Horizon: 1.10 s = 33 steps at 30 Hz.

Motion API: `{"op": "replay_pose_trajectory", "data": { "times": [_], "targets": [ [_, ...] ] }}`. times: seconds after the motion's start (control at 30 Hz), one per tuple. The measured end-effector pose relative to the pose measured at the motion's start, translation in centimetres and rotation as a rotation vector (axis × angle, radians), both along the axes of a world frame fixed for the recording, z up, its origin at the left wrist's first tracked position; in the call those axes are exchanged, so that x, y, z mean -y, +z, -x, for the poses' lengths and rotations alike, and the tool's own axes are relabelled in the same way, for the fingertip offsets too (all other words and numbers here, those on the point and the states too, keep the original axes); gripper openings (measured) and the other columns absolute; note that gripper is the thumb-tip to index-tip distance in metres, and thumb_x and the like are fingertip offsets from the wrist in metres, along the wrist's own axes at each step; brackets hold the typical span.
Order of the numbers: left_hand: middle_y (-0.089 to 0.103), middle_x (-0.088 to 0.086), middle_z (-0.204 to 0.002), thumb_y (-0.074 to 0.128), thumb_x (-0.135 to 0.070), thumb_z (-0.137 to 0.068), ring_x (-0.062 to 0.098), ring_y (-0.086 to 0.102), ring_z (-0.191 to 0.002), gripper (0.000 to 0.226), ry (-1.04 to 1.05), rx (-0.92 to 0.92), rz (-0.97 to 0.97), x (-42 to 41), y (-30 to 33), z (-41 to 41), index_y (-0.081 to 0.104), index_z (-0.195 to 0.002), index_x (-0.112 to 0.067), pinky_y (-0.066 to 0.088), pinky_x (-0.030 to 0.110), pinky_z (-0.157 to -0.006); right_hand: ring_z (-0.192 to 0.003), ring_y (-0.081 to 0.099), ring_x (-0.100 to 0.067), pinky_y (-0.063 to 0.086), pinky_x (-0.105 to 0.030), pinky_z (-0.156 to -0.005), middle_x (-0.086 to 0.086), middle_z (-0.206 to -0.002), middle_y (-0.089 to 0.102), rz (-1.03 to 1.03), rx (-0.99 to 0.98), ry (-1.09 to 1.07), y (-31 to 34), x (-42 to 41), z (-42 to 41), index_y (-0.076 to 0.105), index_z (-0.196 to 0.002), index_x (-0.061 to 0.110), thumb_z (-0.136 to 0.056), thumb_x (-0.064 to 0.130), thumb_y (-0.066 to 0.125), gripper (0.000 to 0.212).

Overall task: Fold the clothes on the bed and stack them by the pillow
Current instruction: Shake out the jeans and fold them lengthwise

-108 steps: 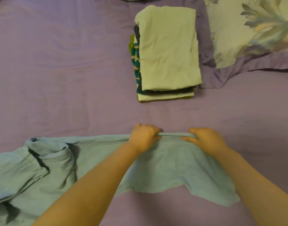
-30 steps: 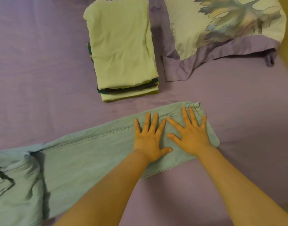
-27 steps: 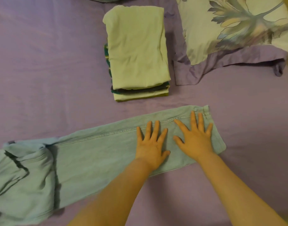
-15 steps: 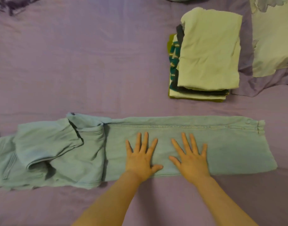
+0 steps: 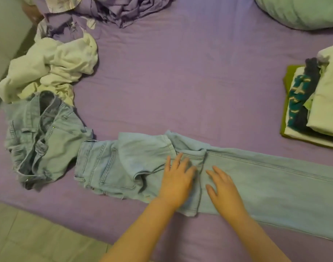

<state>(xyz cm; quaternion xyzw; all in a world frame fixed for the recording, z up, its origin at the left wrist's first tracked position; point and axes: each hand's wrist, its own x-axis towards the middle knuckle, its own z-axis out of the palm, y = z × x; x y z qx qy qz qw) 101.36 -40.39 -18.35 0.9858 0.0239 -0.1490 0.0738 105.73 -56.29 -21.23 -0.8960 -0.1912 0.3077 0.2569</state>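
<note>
Head view: your left hand (image 5: 176,183) flat on light blue jeans (image 5: 265,178), fingers straight and spread, pinching nothing. Your right hand (image 5: 223,190) same, flat just beside it. Jeans stretched along near edge of purple bed (image 5: 180,82). Second denim piece (image 5: 39,137) crumpled at left, white garment (image 5: 52,65) bunched behind it. Folded stack (image 5: 313,103) at right edge; pillow (image 5: 301,10) top right.

Lying spread on the purple bed (image 5: 180,82): long jeans (image 5: 265,178) near, denim shorts (image 5: 43,137) left, crumpled white garment (image 5: 54,65) far left, folded stack (image 5: 313,103) right, bunched purple bedding (image 5: 124,10) far, pillow (image 5: 303,10) far right.
</note>
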Motion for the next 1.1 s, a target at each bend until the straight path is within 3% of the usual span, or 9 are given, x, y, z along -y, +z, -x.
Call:
{"op": "replay_pose_trajectory", "data": {
  "times": [0.07,0.17,0.2,0.3,0.4,0.53,0.73,0.9,1.1],
  "targets": [
    [0.063,0.014,-0.124,0.085,-0.013,-0.058,0.041,0.052,-0.123,0.048,0.139,-0.056,-0.070,-4.2,0.3,1.0,0.072,-0.103,-0.020,0.040,0.063,-0.099,-0.136,0.036,-0.019,0.022,-0.019,-0.109,-0.005,-0.148,0.038,-0.126,-0.008,-0.014,0.5,-4.1,0.3,0.046,-0.139,0.013,-0.095,0.016,0.055,0.045],
    [0.015,0.015,-0.158,0.052,-0.015,-0.090,0.039,0.003,-0.146,0.055,0.272,-0.177,-0.204,-8.9,-0.9,3.0,0.038,-0.143,-0.023,0.004,0.058,-0.115,-0.133,0.039,-0.017,0.028,-0.022,-0.106,-0.003,-0.146,0.040,-0.173,-0.032,-0.036,0.2,-9.4,0.3,0.038,-0.144,0.013,-0.096,0.021,0.052,0.050],
    [0.008,0.013,-0.159,0.046,-0.014,-0.092,0.036,-0.003,-0.147,0.057,0.310,-0.188,-0.217,-10.0,-1.4,3.8,0.030,-0.146,-0.024,0.003,0.054,-0.115,-0.132,0.039,-0.019,0.032,-0.026,-0.106,-0.004,-0.146,0.040,-0.154,-0.041,-0.053,-0.3,-10.8,0.1,0.034,-0.145,0.013,-0.097,0.022,0.051,0.052],
    [0.037,0.014,-0.143,0.054,-0.005,-0.084,0.035,0.029,-0.137,0.049,0.411,-0.099,-0.135,-12.0,-1.5,5.4,0.049,-0.131,-0.017,0.037,0.043,-0.094,-0.133,0.037,-0.026,0.035,-0.036,-0.106,-0.011,-0.146,0.038,-0.015,-0.057,-0.137,-1.4,-14.1,-0.2,0.029,-0.146,0.009,-0.096,0.026,0.052,0.057],
    [0.058,0.011,-0.105,0.063,-0.006,-0.084,0.033,0.053,-0.101,0.018,0.468,0.048,0.064,-13.0,-1.0,6.2,0.066,-0.102,-0.006,0.045,0.040,-0.065,-0.122,0.044,-0.029,0.040,-0.037,-0.099,-0.015,-0.136,0.043,0.073,-0.064,-0.310,-2.1,-15.1,0.0,0.045,-0.135,0.008,-0.094,0.027,0.057,0.047],
    [0.057,0.003,-0.094,0.065,-0.027,-0.089,0.021,0.050,-0.093,0.017,0.547,0.198,0.307,-12.5,-0.1,6.4,0.069,-0.095,-0.011,0.046,0.039,-0.071,-0.105,0.047,-0.026,0.041,-0.034,-0.091,-0.015,-0.112,0.054,-0.031,-0.037,-0.439,-1.7,-14.4,0.0,0.063,-0.097,0.005,-0.091,0.021,0.060,0.017],
    [0.051,-0.010,-0.090,0.068,-0.020,-0.087,0.010,0.052,-0.088,0.005,0.556,0.414,0.739,-6.1,3.6,3.5,0.070,-0.090,-0.018,0.044,0.024,-0.078,-0.073,0.070,-0.019,0.057,-0.030,-0.057,-0.007,-0.082,0.070,-0.781,-0.671,-1.203,3.1,-9.0,-2.4,0.058,-0.088,0.014,-0.090,0.011,0.061,0.005],
    [0.054,-0.003,-0.116,0.066,-0.029,-0.087,0.016,0.047,-0.112,0.014,0.423,0.406,0.800,2.5,5.2,1.1,0.071,-0.096,-0.019,0.041,0.032,-0.094,-0.073,0.068,-0.016,0.057,-0.024,-0.057,-0.010,-0.089,0.065,-0.985,-0.597,-1.383,6.9,-0.2,-5.3,0.057,-0.089,0.010,-0.089,-0.004,0.053,0.015],
    [0.044,0.002,-0.136,0.063,-0.016,-0.090,0.016,0.039,-0.130,0.015,0.502,0.166,1.007,13.3,4.6,-1.6,0.068,-0.104,-0.015,0.037,0.035,-0.106,-0.077,0.059,-0.017,0.053,-0.018,-0.051,-0.010,-0.087,0.058,-0.985,-0.463,-1.462,9.5,11.2,-7.2,0.052,-0.086,0.011,-0.089,-0.012,0.043,0.024]
  ]
}}
